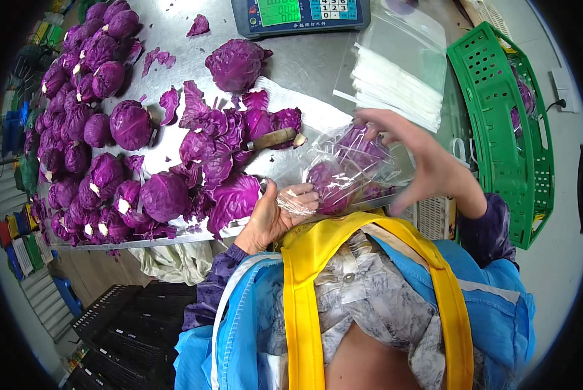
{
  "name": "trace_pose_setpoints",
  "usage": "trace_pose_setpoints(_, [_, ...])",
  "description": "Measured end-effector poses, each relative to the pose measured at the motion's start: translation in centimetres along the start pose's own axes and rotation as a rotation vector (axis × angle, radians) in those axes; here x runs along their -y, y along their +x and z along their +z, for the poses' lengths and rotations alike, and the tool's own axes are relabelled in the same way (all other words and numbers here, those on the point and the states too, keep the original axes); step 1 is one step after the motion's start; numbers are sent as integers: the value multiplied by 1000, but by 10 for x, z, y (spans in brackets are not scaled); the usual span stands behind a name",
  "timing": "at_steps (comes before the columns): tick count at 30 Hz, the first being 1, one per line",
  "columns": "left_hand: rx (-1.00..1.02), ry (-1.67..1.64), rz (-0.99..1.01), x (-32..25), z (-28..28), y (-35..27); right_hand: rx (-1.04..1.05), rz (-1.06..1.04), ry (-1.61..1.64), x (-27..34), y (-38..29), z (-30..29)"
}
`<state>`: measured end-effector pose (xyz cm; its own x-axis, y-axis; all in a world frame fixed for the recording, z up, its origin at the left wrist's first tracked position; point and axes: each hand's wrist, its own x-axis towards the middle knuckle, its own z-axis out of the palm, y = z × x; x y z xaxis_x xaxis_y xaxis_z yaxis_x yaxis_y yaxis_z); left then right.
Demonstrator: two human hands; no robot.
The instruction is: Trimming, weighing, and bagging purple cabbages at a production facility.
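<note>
A clear plastic bag [338, 161] holding red cabbage [326, 187] lies at the table's front edge, close to my body. My left hand [287, 207] grips the left end of this bag, with shiny film over the curled fingers. Above the bag's right side, my right hand [416, 151] is spread wide, thumb and fingers apart; whether its fingertips touch the film is unclear. Left of the bag lies a heap of loose red cabbage leaves [218, 151]. On the heap rests a knife with a wooden handle [272, 139], its blade mostly hidden among the leaves.
Many red cabbages [130, 125] are piled along the left of the metal table [291, 63]. A digital scale [301, 19] stands at the back. Flat clear bags [398, 83] lie stacked at right, beside a green plastic crate [496, 112]. Black crates [135, 331] sit on the floor.
</note>
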<state>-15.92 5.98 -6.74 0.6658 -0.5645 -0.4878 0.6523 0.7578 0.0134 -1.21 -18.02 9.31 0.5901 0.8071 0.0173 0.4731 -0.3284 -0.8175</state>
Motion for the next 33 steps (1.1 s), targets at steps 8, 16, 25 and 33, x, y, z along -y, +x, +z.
trace_pose_setpoints(8, [-16,12,17,2,2,0,-289,120,-508,-5,20,46])
trace_pose_setpoints(16, [-260,-22,-121,-6,-17,16,-200,547,-504,-84,21,43])
trace_pose_setpoints(25, [-742,2065,562,-15,48,20,-179,472,-339,-106,-4,36])
trace_pose_setpoints(33, [-322,1906,637,21,37,38,-157,314,176,-132,10,62])
